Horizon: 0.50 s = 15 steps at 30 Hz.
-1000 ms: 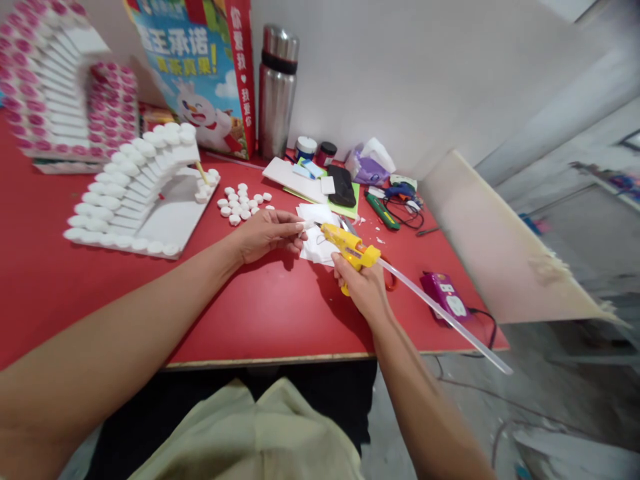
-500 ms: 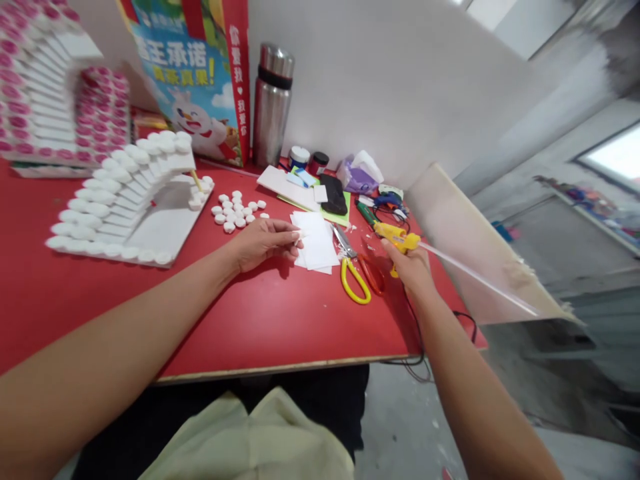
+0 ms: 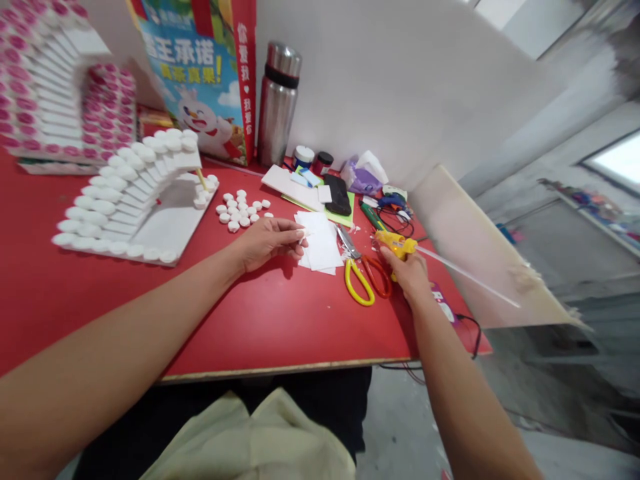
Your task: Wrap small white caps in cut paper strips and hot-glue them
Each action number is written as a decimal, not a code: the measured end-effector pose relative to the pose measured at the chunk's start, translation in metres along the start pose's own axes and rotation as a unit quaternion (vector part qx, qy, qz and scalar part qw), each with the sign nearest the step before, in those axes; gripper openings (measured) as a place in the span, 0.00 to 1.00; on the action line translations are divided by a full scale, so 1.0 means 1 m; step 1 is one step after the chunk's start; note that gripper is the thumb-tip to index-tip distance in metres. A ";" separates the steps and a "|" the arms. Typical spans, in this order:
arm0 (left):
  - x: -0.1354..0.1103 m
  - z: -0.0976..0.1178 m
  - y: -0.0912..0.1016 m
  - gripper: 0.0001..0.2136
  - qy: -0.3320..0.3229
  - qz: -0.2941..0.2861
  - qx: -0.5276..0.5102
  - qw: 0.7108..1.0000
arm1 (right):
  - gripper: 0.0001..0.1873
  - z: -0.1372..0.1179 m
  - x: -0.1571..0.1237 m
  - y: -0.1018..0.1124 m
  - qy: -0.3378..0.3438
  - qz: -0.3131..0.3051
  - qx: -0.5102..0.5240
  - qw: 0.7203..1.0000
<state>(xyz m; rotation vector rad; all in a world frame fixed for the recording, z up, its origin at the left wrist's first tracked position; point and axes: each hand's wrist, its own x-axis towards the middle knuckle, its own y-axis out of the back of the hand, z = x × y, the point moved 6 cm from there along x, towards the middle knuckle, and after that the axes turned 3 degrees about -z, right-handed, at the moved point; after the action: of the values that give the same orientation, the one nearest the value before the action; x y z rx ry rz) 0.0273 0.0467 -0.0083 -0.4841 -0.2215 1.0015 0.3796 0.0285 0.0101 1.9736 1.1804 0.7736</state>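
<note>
My right hand (image 3: pixel 407 272) is wrapped round a yellow glue gun (image 3: pixel 395 244) with a long clear glue stick (image 3: pixel 467 277) poking out to the right, held low over the red table (image 3: pixel 250 313). My left hand (image 3: pixel 270 240) pinches a small white piece at its fingertips, beside a stack of white foam sheets (image 3: pixel 320 247). Scissors with yellow and red handles (image 3: pixel 363 277) lie between the two hands.
A white stepped foam model (image 3: pixel 135 200) stands at the left, loose white round caps (image 3: pixel 240 208) beside it. Pink-capped models (image 3: pixel 55 93), a printed box (image 3: pixel 200 73), a steel flask (image 3: pixel 277 100), small jars, tools and cables line the back. A tan board (image 3: pixel 480 247) leans at the right edge.
My right hand has carried the glue gun from over the white sheets to the right, past the scissors. The left hand keeps its pinch in place.
</note>
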 end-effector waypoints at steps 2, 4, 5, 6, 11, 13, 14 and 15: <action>0.000 -0.001 0.000 0.18 0.002 -0.002 -0.001 1.000 | 0.34 0.002 -0.004 0.002 0.011 0.001 -0.035 0.999; 0.001 -0.001 0.000 0.19 0.002 -0.005 0.000 1.000 | 0.34 0.004 -0.015 0.005 0.038 -0.004 -0.066 0.997; 0.001 -0.002 0.000 0.19 0.002 -0.007 -0.001 1.000 | 0.34 0.003 -0.025 0.009 0.060 -0.003 -0.081 0.995; 0.001 -0.002 0.000 0.19 0.001 -0.009 -0.001 1.000 | 0.35 0.000 -0.036 0.014 0.086 0.001 -0.088 0.992; 0.000 0.000 -0.004 0.20 -0.004 -0.023 0.001 1.000 | 0.23 -0.046 -0.107 0.046 0.201 0.090 -0.080 0.972; -0.001 0.001 -0.006 0.19 -0.009 -0.023 0.005 1.000 | 0.17 -0.075 -0.118 0.043 0.214 0.064 0.025 0.974; -0.001 0.002 -0.007 0.19 -0.010 -0.022 0.008 1.000 | 0.16 -0.088 -0.116 0.033 0.194 0.024 0.101 0.976; -0.002 0.002 -0.007 0.19 -0.010 -0.022 0.011 1.000 | 0.15 -0.099 -0.110 0.019 0.159 -0.027 0.187 0.969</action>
<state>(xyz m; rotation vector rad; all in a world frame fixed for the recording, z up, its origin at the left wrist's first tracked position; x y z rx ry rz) 0.0312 0.0426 -0.0031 -0.4477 -0.2391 0.9652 0.2674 -0.0513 0.0682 2.1585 1.6640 0.9170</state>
